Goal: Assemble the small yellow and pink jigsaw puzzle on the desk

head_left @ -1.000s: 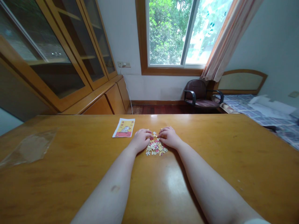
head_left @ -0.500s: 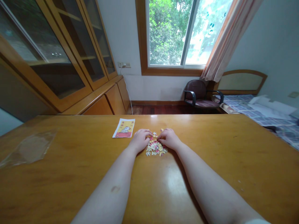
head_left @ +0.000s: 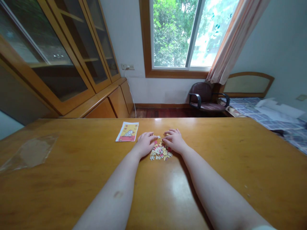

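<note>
A small heap of jigsaw puzzle pieces [head_left: 160,152], white, yellow and pink, lies on the wooden table [head_left: 153,198]. At the heap's left edge rests my left hand [head_left: 146,143], palm down, its fingers stretched over the far pieces. My right hand [head_left: 175,140] is on the other side with its fingers spread, touching or just above the pieces at the far right. No piece shows gripped in either hand. Some pieces are hidden under the fingers. Left of my left hand lies a picture card [head_left: 128,131], yellow and pink with a white cartoon animal.
A clear plastic bag [head_left: 31,150] lies flat at the table's left. Beyond the far edge stand a glass-door cabinet [head_left: 96,92], a dark office chair [head_left: 203,95] and a bed with a checked cover [head_left: 251,108]. Tiny scraps [head_left: 247,188] lie to the right.
The fingers of my right hand have spread and straightened, shifting slightly away to the right. My left fingers have stretched a little to the right. The card and bag are unmoved.
</note>
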A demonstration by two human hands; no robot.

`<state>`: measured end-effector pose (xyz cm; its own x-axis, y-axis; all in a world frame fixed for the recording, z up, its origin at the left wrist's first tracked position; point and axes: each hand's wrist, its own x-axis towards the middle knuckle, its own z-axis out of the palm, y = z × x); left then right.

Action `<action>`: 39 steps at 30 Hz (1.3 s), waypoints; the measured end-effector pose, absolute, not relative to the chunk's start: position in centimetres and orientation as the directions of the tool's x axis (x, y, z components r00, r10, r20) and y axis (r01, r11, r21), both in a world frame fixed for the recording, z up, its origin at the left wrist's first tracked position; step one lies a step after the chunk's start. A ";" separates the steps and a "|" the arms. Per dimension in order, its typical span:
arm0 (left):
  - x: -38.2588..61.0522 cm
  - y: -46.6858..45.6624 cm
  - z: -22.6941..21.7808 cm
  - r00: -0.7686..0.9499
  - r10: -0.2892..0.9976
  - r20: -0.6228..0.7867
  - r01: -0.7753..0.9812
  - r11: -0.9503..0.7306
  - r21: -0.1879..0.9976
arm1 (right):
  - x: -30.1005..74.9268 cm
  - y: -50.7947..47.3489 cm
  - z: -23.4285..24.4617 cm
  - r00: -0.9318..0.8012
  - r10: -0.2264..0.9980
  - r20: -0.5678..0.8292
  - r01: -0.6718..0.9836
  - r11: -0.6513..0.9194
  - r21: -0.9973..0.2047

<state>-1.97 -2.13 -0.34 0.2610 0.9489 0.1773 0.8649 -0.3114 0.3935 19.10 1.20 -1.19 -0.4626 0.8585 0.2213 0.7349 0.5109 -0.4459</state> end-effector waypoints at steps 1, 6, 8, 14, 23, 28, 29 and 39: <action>-1.9 -2.2 -0.4 0.275 0.946 0.171 0.865 -0.321 0.385 | 19.1 1.3 -1.3 -0.443 0.866 0.233 0.739 0.500 -0.452; -2.2 -1.9 -0.4 0.233 0.951 0.202 0.875 -0.296 0.383 | 19.2 1.9 -1.8 -0.258 0.926 0.276 0.794 0.366 -0.485; -2.3 -1.7 -0.3 0.206 0.954 0.219 0.875 -0.279 0.396 | 19.3 2.0 -1.9 -0.221 0.928 0.299 0.794 0.349 -0.498; -2.4 -1.6 -0.4 0.267 0.940 0.214 0.855 -0.334 0.398 | 19.2 1.8 -1.7 -0.472 0.797 0.376 0.621 0.603 -0.500; -2.0 -2.0 -0.7 0.339 0.934 0.114 0.862 -0.357 0.359 | 19.3 1.5 -1.3 -0.631 0.734 0.250 0.541 0.648 -0.536; -2.1 -1.9 -0.5 0.306 0.935 0.181 0.855 -0.353 0.380 | 19.1 1.1 -0.9 -0.577 0.789 0.212 0.629 0.594 -0.501; -2.2 -1.9 -0.4 0.297 0.934 0.196 0.850 -0.353 0.391 | 19.1 1.0 -0.9 -0.563 0.806 0.186 0.657 0.572 -0.491; -2.0 -2.1 0.0 0.360 0.917 0.173 0.810 -0.399 0.430 | 19.1 1.3 -1.1 -0.348 0.903 0.253 0.773 0.429 -0.467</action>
<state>-1.97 -2.09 0.02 0.3600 0.9168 0.1727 0.8100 -0.3990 0.4297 19.09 1.30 -1.09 -0.3476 0.9028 0.2532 0.7732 0.4288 -0.4673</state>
